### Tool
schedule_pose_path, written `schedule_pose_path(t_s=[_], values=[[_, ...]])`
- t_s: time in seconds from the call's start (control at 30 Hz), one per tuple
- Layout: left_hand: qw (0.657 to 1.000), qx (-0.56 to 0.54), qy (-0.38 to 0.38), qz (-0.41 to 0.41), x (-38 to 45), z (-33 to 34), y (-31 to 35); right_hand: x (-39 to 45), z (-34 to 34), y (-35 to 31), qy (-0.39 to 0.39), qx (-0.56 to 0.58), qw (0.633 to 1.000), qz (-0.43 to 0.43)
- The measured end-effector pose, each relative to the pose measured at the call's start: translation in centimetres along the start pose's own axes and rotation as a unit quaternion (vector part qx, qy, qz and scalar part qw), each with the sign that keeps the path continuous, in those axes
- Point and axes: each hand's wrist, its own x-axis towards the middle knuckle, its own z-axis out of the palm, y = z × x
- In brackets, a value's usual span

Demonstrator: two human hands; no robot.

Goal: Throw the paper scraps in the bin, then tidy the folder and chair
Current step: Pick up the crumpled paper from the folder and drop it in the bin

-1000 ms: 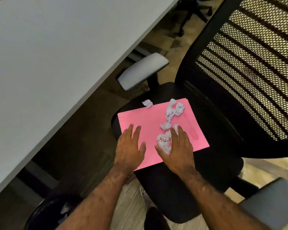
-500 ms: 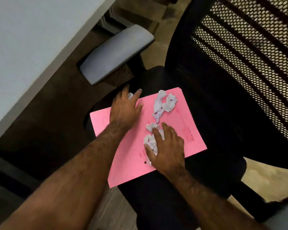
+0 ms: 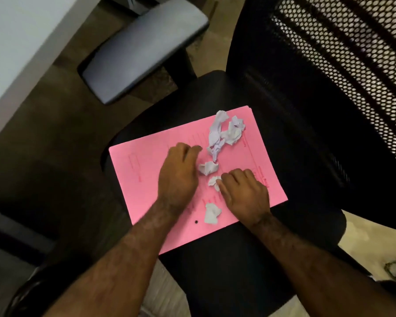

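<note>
A pink folder (image 3: 146, 170) lies flat on the black chair seat (image 3: 217, 277). Several crumpled white paper scraps sit on it: a large cluster (image 3: 224, 133) at the far edge, one scrap (image 3: 207, 168) between my hands and one (image 3: 212, 213) near the front edge. My left hand (image 3: 178, 175) rests on the folder's middle with its fingers curled in; the scrap from the folder's far left corner is gone from view. My right hand (image 3: 245, 193) is curled over a scrap (image 3: 213, 180) that peeks out at its fingertips.
The chair's mesh back (image 3: 343, 72) rises at the right and its grey armrest (image 3: 142, 49) juts out far left. A white desk (image 3: 14, 42) fills the top left corner. The dark bin rim (image 3: 21, 294) shows at the bottom left.
My left hand came back from the folder's far left corner to its middle and curled shut. My right hand closed over the near scraps, uncovering one near the front edge. The view moved closer.
</note>
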Motion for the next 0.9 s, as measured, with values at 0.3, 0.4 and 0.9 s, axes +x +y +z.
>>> schedule_pose_path(t_s=[0.3,0.4,0.9], values=[[0.990,0.113,-0.043,0.072,-0.5,1.2,1.3,-0.4,-0.4,0.0,-0.015,0.002,0.999,0.042],[0.990,0.099,-0.064,0.073,-1.3,0.2,0.4,-0.4,-0.4,0.1,-0.018,0.027,0.998,0.061],[0.989,0.092,-0.096,0.058,-9.6,0.6,4.6,-0.7,0.4,0.0,0.097,0.045,0.991,0.075]])
